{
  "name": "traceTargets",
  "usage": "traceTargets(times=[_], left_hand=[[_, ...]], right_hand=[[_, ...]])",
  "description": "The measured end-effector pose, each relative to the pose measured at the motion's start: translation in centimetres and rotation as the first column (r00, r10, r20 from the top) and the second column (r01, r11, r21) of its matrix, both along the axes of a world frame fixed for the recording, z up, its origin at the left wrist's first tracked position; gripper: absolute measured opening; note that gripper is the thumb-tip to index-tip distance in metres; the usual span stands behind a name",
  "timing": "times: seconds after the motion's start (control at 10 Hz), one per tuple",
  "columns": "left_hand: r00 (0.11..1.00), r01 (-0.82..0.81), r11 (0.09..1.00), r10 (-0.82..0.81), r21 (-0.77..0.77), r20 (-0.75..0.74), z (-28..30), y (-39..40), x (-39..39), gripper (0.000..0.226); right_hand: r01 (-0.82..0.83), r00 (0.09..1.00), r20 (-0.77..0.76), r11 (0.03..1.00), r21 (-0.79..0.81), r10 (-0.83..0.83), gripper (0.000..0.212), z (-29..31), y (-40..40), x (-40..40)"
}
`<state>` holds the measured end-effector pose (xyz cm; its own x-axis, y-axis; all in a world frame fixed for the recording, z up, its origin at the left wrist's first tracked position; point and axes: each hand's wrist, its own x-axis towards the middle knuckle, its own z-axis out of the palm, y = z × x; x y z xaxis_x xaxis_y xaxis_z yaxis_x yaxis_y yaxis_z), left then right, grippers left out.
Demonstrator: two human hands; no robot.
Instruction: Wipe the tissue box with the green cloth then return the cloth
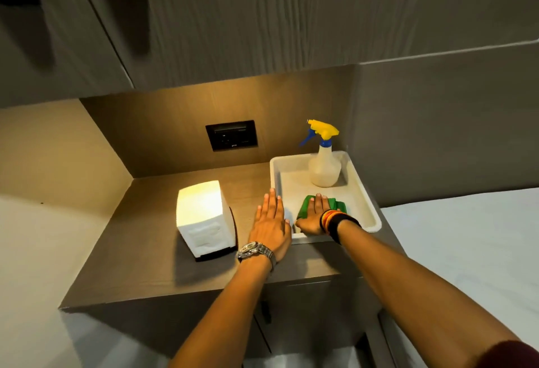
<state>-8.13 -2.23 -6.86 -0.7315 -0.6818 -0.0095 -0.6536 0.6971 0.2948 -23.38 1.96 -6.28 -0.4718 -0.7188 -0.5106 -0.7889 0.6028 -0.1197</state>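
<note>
A white tissue box (204, 216) stands on the brown counter, lit from above, with a dark base. To its right a white tray (366, 192) holds the folded green cloth (338, 206). My right hand (313, 219) lies flat on top of the cloth inside the tray, fingers stretched out and close together. My left hand (269, 222) rests flat on the counter between the tissue box and the tray's left rim, fingers extended, holding nothing. A watch is on my left wrist and bangles on my right.
A spray bottle (323, 163) with a yellow and blue trigger head stands at the back of the tray. A dark wall socket panel (232, 135) sits on the back wall. Cabinets hang overhead. A white bed (466, 239) lies to the right of the counter.
</note>
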Motion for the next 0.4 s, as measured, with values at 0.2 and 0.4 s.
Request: traceTargets(times=[0.2, 0.4], left_hand=[[0.998, 0.011, 0.996, -0.017, -0.085, -0.068, 1.6, -0.4, 0.8, 0.072], [0.946, 0.143, 0.946, -0.217, -0.29, -0.241, 8.7, 0.9, 3.8, 0.067]], right_hand=[[0.012, 1.0, 0.02, 0.993, -0.113, -0.01, 0.085, 1.6, 1.5, 0.6], [-0.12, 0.992, -0.099, 0.78, -0.615, 0.075, 0.063, 6.9, 11.6, 9.7]])
